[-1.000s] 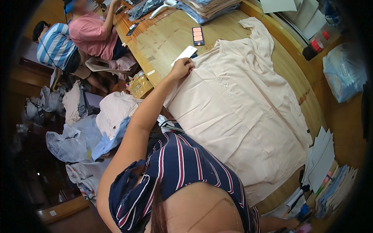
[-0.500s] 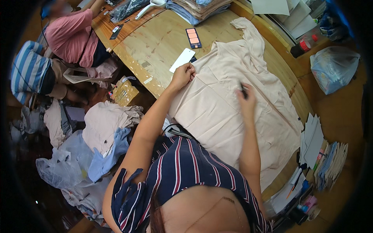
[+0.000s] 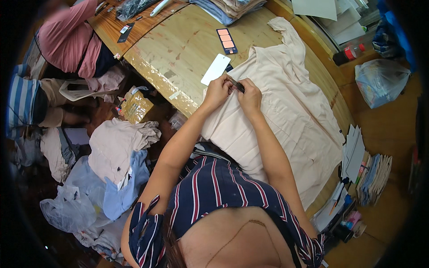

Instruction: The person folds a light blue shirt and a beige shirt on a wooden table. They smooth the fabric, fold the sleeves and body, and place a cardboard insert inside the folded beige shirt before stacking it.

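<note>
A cream long-sleeved garment point(image 3: 286, 125) lies spread over the table in front of me. At its left edge my left hand point(image 3: 217, 93) is closed in a pinch on the fabric. Right beside it, my right hand point(image 3: 250, 97) is closed on a small dark tool point(image 3: 239, 85) that looks like thread snips; its tip points at the left fingertips. What lies between those fingertips is too small to make out. Just beyond the left hand is a white blank tag point(image 3: 216, 69), and farther off a dark card with orange panels point(image 3: 227, 41).
Folded clothes point(image 3: 228, 10) are stacked at the table's point(image 3: 165, 49) far side. A person in pink point(image 3: 67, 42) sits at far left. Garments point(image 3: 118, 149) and plastic bags are heaped at left. To the right are a bottle point(image 3: 348, 54), a plastic bag point(image 3: 382, 82) and papers point(image 3: 353, 149).
My right hand has moved left with the dark tool, from over the middle of the garment to my left fingertips. My left hand stays pinched at the garment's edge. The view has shifted slightly.
</note>
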Available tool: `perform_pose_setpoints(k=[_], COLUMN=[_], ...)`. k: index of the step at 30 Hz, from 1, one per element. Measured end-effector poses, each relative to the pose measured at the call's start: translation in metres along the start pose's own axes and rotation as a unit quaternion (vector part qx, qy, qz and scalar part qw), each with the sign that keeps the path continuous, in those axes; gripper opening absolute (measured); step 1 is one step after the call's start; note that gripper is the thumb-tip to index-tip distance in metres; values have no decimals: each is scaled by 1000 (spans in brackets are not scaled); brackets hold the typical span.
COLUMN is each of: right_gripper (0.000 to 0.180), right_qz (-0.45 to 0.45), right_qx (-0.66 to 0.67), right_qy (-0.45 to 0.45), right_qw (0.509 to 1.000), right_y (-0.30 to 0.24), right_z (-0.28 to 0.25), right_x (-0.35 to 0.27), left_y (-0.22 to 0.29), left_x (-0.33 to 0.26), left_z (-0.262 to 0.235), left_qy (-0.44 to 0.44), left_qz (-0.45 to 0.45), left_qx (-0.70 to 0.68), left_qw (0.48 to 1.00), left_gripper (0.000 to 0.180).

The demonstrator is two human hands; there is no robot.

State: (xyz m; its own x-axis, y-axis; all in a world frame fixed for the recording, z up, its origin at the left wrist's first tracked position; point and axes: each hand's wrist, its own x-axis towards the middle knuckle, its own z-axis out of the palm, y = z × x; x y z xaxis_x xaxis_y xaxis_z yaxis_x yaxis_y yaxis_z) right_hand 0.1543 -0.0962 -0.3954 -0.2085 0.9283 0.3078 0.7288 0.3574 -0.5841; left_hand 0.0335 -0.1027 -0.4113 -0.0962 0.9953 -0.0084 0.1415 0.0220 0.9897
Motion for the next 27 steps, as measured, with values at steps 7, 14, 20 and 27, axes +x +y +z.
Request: perform_pose_setpoints(k=[7, 14, 20, 27], right_gripper=[10, 29, 26, 23], right_qz=[93, 91, 100, 91], right_qx=[121, -58, -62, -83], right_qy=[80, -44, -71, -63], right_qw=[985, 993, 991, 990], right_y=[1, -12, -15, -16], right_z=[-19, -55, -47, -43], right_x=[18, -13, -20, -18], left_y=[-6, -9, -4, -6], left_x=[3, 6, 3, 2], left_z=[0, 2, 0, 1], left_qy=[-29, -27, -40, -40], left_qz=[-22, -37, -50, -37], left_qx=[-44, -90, -97, -118], left_qw=[998, 995, 993, 991], left_gripper=[11, 10, 11, 11])
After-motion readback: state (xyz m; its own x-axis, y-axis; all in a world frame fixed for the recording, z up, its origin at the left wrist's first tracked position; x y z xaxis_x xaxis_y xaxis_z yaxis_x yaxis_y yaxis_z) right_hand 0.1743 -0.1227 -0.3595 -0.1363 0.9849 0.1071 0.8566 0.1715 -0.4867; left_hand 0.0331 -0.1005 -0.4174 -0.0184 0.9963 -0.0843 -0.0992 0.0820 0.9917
